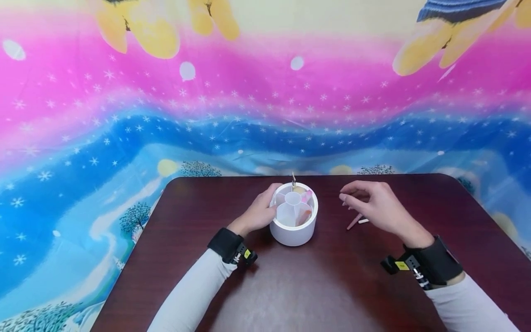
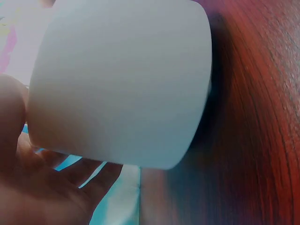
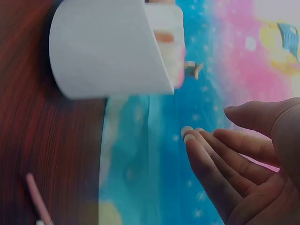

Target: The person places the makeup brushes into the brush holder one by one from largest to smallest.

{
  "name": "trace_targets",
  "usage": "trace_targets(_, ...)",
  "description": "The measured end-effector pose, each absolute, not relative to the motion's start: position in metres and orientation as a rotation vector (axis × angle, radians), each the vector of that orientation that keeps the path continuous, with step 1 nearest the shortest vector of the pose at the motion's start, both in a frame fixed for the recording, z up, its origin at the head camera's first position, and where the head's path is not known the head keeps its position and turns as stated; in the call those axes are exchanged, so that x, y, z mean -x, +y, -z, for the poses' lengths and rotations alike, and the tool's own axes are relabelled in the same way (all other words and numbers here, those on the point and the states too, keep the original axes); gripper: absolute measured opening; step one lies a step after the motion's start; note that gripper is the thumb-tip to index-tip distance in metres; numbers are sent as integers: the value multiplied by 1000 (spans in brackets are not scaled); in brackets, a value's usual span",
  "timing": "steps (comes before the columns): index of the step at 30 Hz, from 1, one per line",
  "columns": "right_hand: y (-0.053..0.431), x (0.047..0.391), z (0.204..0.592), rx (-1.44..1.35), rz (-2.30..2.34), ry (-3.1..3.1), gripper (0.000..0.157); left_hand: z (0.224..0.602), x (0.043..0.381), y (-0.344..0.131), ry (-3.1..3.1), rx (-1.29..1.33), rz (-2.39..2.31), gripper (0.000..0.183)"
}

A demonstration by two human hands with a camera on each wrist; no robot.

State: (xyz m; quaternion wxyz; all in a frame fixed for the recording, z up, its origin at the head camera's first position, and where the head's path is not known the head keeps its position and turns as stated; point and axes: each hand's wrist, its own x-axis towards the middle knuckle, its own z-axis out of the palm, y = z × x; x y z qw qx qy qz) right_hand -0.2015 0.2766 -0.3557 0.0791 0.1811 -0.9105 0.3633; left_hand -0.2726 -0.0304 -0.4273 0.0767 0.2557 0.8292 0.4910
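A white round organizer point(image 1: 290, 235) with several compartments around a central cup stands on the table. My left hand point(image 1: 260, 210) grips its left side, thumb at the rim; in the left wrist view the fingers point(image 2: 101, 185) reach behind the white wall. Inside the organizer are an orange-brown piece point(image 1: 304, 216), a pink item point(image 1: 307, 196) and a small metallic-looking piece point(image 1: 293, 180) poking above the rim. To the right, my right hand point(image 1: 375, 205) hovers with loosely bent fingers and nothing between them. Below it lie a pinkish-brown stick point(image 1: 354, 222) and a short white stick point(image 1: 363, 221).
The dark reddish wooden table point(image 1: 274, 290) has its back edge just behind the organizer. A colourful printed cloth point(image 1: 249, 101) hangs behind and along the table's sides. Each wrist wears a black strap with a small camera, such as the right strap point(image 1: 433, 260).
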Motion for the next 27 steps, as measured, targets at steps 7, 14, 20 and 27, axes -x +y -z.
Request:
trace_targets(7,307,213,369,-419,-1025,-2834,20,425,272,-30,2477,-740,-1497,61)
trace_targets(14,330,224,396,-292,-874,-3015,21,426,276,-28,2525,-668,-1535,55)
trace_targets(20,339,235,416,-174,-887,-3162,21,429,277,-25,2556,-647,-1543,54)
trace_targets(27,318,245,429,-142,-873,-3199,30,432,276,-23,2537,-661,-1591,53)
